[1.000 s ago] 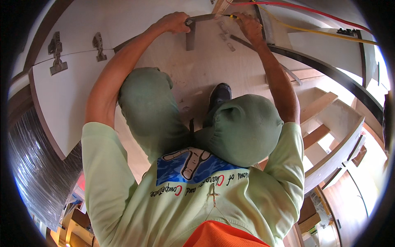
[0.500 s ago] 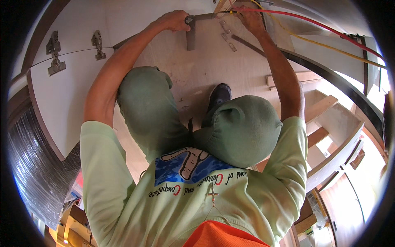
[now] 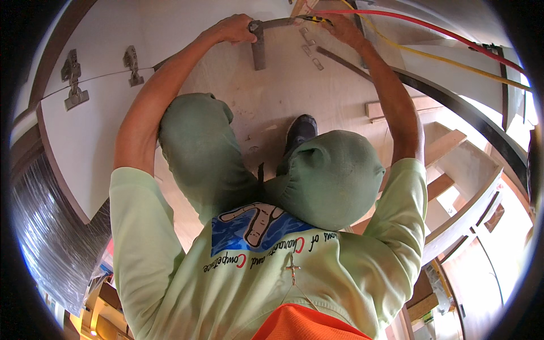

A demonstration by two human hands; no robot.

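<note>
Two hands (image 3: 235,28), two hinges (image 3: 72,75)

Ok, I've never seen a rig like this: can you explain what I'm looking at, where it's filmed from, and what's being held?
There is no robot here, just a person's two bare hands. The single view comes from the left of two fisheye cameras worn on the head, looking down, so straight edges bend and picture left is the person's left.

The left hand holds the corner of a dark, flat, L-shaped piece. The right hand holds a slim yellow-and-black tool near that piece's far end; its exact kind is too small to tell.

On the pale wooden surface lie a dark, narrow, straight strip and some small, greyish pieces. At left, two metal hinges sit on white panels.
</note>
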